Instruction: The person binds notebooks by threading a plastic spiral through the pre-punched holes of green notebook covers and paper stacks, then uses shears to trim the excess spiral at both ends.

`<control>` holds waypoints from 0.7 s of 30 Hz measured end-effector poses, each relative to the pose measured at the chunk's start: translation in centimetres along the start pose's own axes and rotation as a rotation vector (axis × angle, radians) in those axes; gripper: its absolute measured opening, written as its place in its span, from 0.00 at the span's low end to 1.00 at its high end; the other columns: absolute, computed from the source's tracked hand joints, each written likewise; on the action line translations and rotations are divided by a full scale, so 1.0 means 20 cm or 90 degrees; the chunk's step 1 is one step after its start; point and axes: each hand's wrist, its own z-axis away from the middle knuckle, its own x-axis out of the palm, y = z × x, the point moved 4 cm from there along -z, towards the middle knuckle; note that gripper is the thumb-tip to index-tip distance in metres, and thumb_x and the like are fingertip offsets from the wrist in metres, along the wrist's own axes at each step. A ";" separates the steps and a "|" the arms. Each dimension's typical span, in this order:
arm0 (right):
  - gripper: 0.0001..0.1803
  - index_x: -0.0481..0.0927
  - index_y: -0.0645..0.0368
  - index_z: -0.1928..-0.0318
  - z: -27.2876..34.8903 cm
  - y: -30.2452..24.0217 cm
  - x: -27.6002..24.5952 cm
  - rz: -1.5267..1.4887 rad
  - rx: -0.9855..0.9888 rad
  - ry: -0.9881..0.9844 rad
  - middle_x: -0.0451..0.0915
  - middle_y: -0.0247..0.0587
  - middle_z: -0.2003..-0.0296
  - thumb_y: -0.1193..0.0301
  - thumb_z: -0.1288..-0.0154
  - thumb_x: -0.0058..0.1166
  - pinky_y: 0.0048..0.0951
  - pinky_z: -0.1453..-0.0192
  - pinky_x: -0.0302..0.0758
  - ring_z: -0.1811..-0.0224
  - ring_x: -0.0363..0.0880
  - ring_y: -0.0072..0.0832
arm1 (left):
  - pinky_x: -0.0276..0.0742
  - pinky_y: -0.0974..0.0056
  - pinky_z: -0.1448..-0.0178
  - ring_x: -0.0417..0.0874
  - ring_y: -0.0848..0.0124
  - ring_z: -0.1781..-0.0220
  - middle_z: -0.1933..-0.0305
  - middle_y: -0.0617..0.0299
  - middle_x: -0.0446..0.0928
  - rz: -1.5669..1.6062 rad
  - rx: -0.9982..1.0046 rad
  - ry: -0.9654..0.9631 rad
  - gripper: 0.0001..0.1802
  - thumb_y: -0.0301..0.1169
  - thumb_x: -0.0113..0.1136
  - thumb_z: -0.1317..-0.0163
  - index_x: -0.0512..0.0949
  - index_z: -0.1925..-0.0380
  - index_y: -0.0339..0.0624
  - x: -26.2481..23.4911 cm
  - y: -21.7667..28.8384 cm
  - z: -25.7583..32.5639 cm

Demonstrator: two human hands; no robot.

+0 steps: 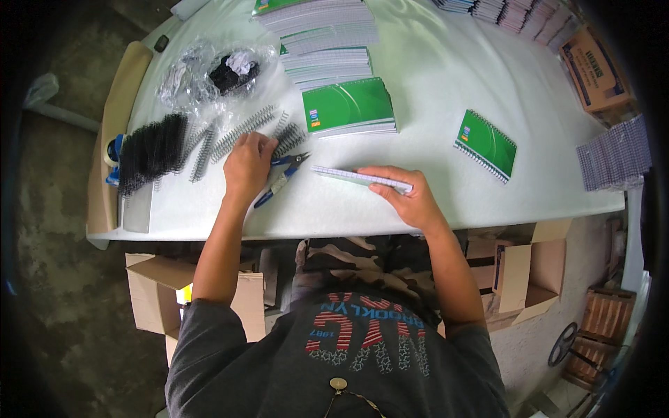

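Observation:
My right hand [411, 195] grips a thin unbound notepad [359, 178] on edge, thumb on the near side and fingers along the top. My left hand [247, 166] reaches into a loose pile of wire binding spirals [244, 131]. Its fingers are curled together among them, and what they pinch is hidden. Just right of that hand lie blue-handled pliers [279, 182], jaws toward the notepad. Beyond the notepad stands a stack of green-covered notepads [348, 106]. A finished spiral notebook [486, 146] with a green cover lies farther right.
A dense row of black spirals [150, 157] sits at the left, beside a blue tape dispenser [113, 164]. Clear plastic bags [188, 73] lie behind. More paper stacks [327, 35] stand at the back. A cardboard box [592, 70] and bound stacks [613, 155] line the right edge.

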 end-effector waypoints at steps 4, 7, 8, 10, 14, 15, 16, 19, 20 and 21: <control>0.15 0.80 0.61 0.51 -0.01 0.01 -0.04 -0.051 0.019 0.024 0.82 0.37 0.55 0.81 0.40 0.54 0.24 0.44 0.70 0.53 0.77 0.22 | 0.73 0.58 0.60 0.79 0.55 0.66 0.65 0.52 0.77 0.046 -0.037 0.038 0.12 0.37 0.58 0.40 0.78 0.66 0.38 -0.08 -0.06 -0.08; 0.15 0.80 0.61 0.51 0.00 0.01 -0.04 -0.051 0.010 0.034 0.82 0.37 0.56 0.81 0.40 0.53 0.24 0.45 0.70 0.53 0.77 0.21 | 0.73 0.58 0.60 0.79 0.58 0.66 0.68 0.53 0.79 0.040 -0.006 -0.045 0.14 0.39 0.60 0.41 0.78 0.66 0.38 -0.02 -0.05 -0.08; 0.15 0.80 0.61 0.51 0.00 0.02 -0.04 -0.049 0.012 0.036 0.82 0.37 0.56 0.82 0.40 0.53 0.24 0.45 0.70 0.53 0.77 0.21 | 0.73 0.59 0.60 0.79 0.60 0.67 0.68 0.53 0.79 0.027 0.018 -0.101 0.15 0.40 0.60 0.42 0.78 0.66 0.38 0.01 -0.04 -0.08; 0.16 0.80 0.61 0.51 0.00 0.01 -0.04 -0.040 0.006 0.040 0.82 0.37 0.56 0.82 0.40 0.52 0.23 0.45 0.70 0.54 0.77 0.21 | 0.73 0.60 0.59 0.80 0.61 0.65 0.67 0.54 0.80 0.034 -0.002 -0.065 0.15 0.40 0.61 0.42 0.79 0.65 0.38 -0.02 -0.04 -0.10; 0.16 0.80 0.60 0.51 0.01 -0.01 -0.03 -0.038 0.034 0.029 0.83 0.36 0.56 0.82 0.40 0.53 0.23 0.46 0.71 0.54 0.77 0.20 | 0.75 0.65 0.57 0.83 0.66 0.63 0.64 0.55 0.82 0.129 -0.054 0.064 0.13 0.37 0.63 0.43 0.82 0.64 0.40 -0.14 -0.16 -0.18; 0.16 0.80 0.60 0.51 0.02 0.00 -0.03 -0.036 0.040 0.032 0.83 0.36 0.56 0.82 0.40 0.53 0.23 0.46 0.71 0.54 0.77 0.20 | 0.76 0.65 0.57 0.84 0.65 0.63 0.64 0.55 0.82 0.113 -0.085 0.100 0.13 0.37 0.63 0.43 0.81 0.64 0.40 -0.18 -0.12 -0.19; 0.16 0.80 0.60 0.51 0.01 0.01 -0.03 -0.041 0.043 0.037 0.83 0.36 0.56 0.81 0.40 0.53 0.23 0.46 0.71 0.54 0.77 0.20 | 0.76 0.65 0.58 0.84 0.64 0.64 0.63 0.55 0.82 0.094 -0.118 0.141 0.13 0.37 0.62 0.43 0.81 0.63 0.39 -0.24 -0.09 -0.21; 0.15 0.80 0.60 0.51 0.01 0.01 -0.03 -0.039 0.027 0.044 0.83 0.36 0.56 0.81 0.39 0.53 0.23 0.46 0.71 0.54 0.77 0.20 | 0.76 0.63 0.57 0.83 0.61 0.64 0.65 0.53 0.82 0.011 0.012 0.084 0.14 0.38 0.61 0.42 0.80 0.63 0.39 -0.18 -0.11 -0.24; 0.15 0.80 0.60 0.51 0.01 0.00 -0.03 -0.031 0.012 0.050 0.83 0.36 0.56 0.80 0.39 0.53 0.23 0.47 0.71 0.54 0.77 0.20 | 0.76 0.63 0.57 0.83 0.61 0.64 0.65 0.53 0.82 0.009 0.011 0.088 0.14 0.38 0.61 0.42 0.80 0.63 0.39 -0.15 -0.13 -0.22; 0.15 0.80 0.60 0.51 0.01 0.00 -0.03 -0.031 0.012 0.051 0.83 0.36 0.56 0.80 0.39 0.53 0.23 0.47 0.71 0.54 0.77 0.20 | 0.75 0.61 0.57 0.83 0.59 0.64 0.65 0.53 0.82 -0.042 0.037 0.040 0.15 0.39 0.61 0.41 0.79 0.62 0.39 -0.09 -0.09 -0.21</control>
